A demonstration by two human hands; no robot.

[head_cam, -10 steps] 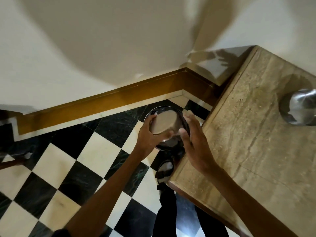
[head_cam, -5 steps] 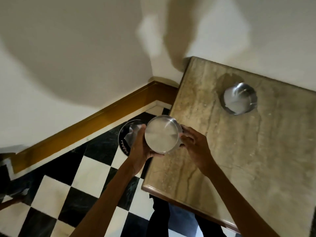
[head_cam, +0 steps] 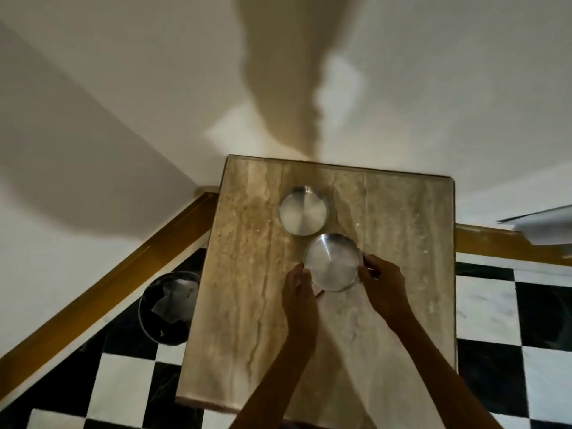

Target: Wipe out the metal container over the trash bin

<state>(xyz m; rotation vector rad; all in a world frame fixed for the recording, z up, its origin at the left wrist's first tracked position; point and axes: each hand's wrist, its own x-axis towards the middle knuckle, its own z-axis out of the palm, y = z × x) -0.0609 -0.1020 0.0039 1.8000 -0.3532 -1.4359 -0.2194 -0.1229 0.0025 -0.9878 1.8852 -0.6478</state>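
Note:
A round metal container [head_cam: 332, 262] is over the middle of the stone table [head_cam: 244, 305], held between both hands. My left hand [head_cam: 298, 287] grips its left rim and my right hand [head_cam: 382, 283] grips its right rim. A second metal container [head_cam: 303, 214] stands on the table just behind it, nearly touching. The black trash bin [head_cam: 168, 308] sits on the floor left of the table, with crumpled white paper inside.
The table stands against a white wall in a corner with a wooden skirting board [head_cam: 102, 289]. Black and white checkered floor tiles [head_cam: 501, 317] lie on both sides. A pale object [head_cam: 541, 226] pokes in at the right edge.
The container went from above the trash bin rightward to over the table, beside the second container. My view swung right with it, so the bin now lies at the left.

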